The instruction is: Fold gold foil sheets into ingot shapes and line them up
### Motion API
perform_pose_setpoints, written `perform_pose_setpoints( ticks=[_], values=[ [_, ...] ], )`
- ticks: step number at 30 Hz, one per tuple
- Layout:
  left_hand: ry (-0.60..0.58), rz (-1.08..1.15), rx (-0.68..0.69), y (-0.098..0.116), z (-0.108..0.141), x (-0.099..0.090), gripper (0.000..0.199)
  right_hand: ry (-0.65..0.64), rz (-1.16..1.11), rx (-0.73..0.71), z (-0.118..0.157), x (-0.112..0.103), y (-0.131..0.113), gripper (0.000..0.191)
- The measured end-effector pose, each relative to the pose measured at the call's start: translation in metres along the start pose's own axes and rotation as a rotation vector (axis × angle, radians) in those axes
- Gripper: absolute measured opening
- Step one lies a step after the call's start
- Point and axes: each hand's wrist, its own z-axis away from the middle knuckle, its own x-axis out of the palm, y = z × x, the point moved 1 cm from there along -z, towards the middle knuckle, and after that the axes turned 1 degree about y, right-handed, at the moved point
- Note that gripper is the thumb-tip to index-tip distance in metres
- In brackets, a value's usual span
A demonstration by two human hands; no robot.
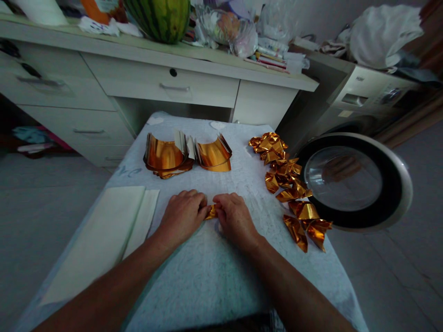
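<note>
Two bare forearms reach across a cloth-covered table (204, 286), the left coming in from about seven o'clock and the right from about five, twelve being the side away from the person. They meet over a small piece of gold foil (212, 212) at the centre of the dial. The left hand (184, 212) and right hand (237, 219) face each other, backs upward, fingers curled under, thumb sides turned inward; each seems to pinch one end of the foil, leaving a short shiny strip visible between them. The exact fingertip grip I cannot tell. Just left of twelve sit two curled bunches of gold sheets (166, 154). Folded gold pieces (285, 170) trail from one round to three, near an open washing machine door (346, 175). Pale paper (97, 230) lies flat at nine.
</note>
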Motion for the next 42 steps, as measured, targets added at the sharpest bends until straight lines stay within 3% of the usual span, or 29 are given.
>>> perform_pose_setpoints(
  ticks=[14,23,36,42],
  values=[
    [0.003,0.027,0.024,-0.001,0.002,-0.004,0.016,-0.052,0.078,-0.012,-0.001,0.000,-0.004,0.022],
    [-0.017,0.048,0.020,-0.007,0.000,-0.007,0.016,-0.054,0.127,0.015,-0.001,-0.002,-0.011,0.003],
    [0.018,0.052,0.011,-0.008,0.002,-0.005,0.010,-0.060,0.227,0.051,-0.002,0.001,-0.018,0.018],
    [0.032,-0.092,-0.004,-0.009,0.002,-0.003,0.009,-0.061,0.268,0.041,-0.002,0.003,-0.017,0.018]
  ],
)
